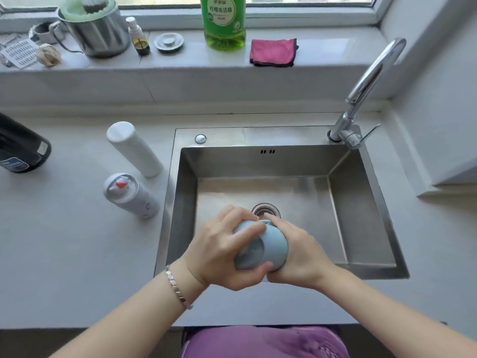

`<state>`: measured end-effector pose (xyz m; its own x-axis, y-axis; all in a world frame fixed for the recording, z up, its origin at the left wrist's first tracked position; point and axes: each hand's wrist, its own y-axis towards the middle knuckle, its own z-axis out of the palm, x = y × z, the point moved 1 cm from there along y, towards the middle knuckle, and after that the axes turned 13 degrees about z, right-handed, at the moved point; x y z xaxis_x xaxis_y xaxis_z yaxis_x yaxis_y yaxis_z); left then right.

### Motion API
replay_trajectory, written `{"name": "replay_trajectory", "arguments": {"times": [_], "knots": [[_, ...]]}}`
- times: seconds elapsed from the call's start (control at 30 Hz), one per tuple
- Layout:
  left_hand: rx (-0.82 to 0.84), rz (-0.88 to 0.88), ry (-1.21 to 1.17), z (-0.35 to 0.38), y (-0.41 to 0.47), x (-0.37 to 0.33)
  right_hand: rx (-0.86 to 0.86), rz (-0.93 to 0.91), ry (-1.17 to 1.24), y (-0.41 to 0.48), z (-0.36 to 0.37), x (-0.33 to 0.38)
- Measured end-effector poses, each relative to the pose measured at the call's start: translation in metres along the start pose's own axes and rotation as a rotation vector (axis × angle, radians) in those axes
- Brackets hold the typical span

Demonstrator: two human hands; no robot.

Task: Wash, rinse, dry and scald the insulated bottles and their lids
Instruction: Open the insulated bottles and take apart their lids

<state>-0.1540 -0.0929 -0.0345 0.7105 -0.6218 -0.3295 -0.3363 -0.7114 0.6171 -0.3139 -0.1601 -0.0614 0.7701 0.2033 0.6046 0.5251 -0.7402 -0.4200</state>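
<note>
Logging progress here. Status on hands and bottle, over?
Left hand and right hand both grip the blue bottle over the sink. No water visible at faucet. Nothing blocking.

blue bottle: pale blue, plain | tall bottle: plain white | short bottle: white, red-and-white figure on top | dark bottle: black, blue label | soap bottle: bright green | cloth: pink, dark edging | sink: silver-grey | garment: purple
</note>
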Motion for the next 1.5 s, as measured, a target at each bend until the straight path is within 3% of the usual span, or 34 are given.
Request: {"name": "replay_trajectory", "arguments": {"times": [0.03,0.13,0.17,0.2,0.27,0.37,0.4,0.43,0.5,0.6,0.67,0.77,0.83,0.87,1.03,1.17,1.2,1.27,1.37,1.43,1.5], "knots": [[-0.028,-0.178,-0.012,0.003,0.006,-0.005,-0.046,0.016,0.020,0.000,0.001,-0.003],[-0.061,-1.012,-0.073,0.006,0.033,-0.005,-0.261,0.018,0.005,0.007,0.006,-0.010],[0.058,-1.132,-0.048,0.005,0.036,0.002,-0.281,0.000,0.003,0.009,0.006,-0.010],[0.208,-1.141,-0.022,0.002,0.039,0.009,-0.262,-0.001,0.009,0.010,0.005,-0.010],[0.369,-0.940,-0.064,-0.010,0.040,0.018,-0.168,0.016,0.056,0.011,-0.002,-0.010],[0.564,-0.325,-0.219,-0.032,0.038,0.018,-0.035,0.033,0.123,0.017,-0.015,-0.016],[0.558,-0.108,-0.153,-0.031,0.031,0.023,-0.008,0.030,0.115,0.018,-0.017,-0.018],[0.511,-0.027,-0.118,-0.030,0.023,0.029,0.008,0.018,0.099,0.019,-0.019,-0.019],[0.433,-0.142,-0.205,-0.026,0.013,0.036,-0.010,-0.006,0.068,0.021,-0.018,-0.020],[0.179,-0.594,-0.318,-0.018,0.019,0.027,-0.149,-0.075,0.020,0.023,-0.015,-0.019],[0.206,-0.820,-0.343,-0.014,0.019,0.025,-0.171,-0.095,-0.008,0.024,-0.013,-0.020],[0.508,-0.512,-0.386,-0.023,0.020,0.018,-0.127,-0.073,-0.005,0.021,-0.016,-0.023],[0.568,-0.188,-0.323,-0.027,0.019,0.018,-0.084,-0.053,0.006,0.019,-0.021,-0.023],[0.549,-0.122,-0.255,-0.027,0.016,0.020,-0.064,-0.061,-0.003,0.020,-0.022,-0.022],[0.529,-0.452,-0.196,-0.028,0.015,0.026,-0.049,-0.072,-0.029,0.023,-0.024,-0.022],[0.478,0.036,-0.059,-0.016,0.004,0.026,-0.009,-0.045,0.027,0.022,-0.023,-0.019],[0.448,0.064,-0.062,-0.014,-0.001,0.028,0.006,-0.041,0.029,0.021,-0.022,-0.019],[0.396,-0.094,-0.141,-0.015,-0.003,0.031,0.010,-0.049,-0.007,0.020,-0.018,-0.019],[0.276,-0.614,-0.307,-0.017,0.001,0.027,-0.081,-0.049,-0.056,0.019,-0.015,-0.026],[0.068,-1.000,-0.461,-0.019,0.000,0.031,-0.171,-0.014,-0.089,0.019,-0.017,-0.033],[0.022,-1.195,-0.436,-0.022,-0.007,0.038,-0.241,0.043,-0.112,0.019,-0.023,-0.041]]}}
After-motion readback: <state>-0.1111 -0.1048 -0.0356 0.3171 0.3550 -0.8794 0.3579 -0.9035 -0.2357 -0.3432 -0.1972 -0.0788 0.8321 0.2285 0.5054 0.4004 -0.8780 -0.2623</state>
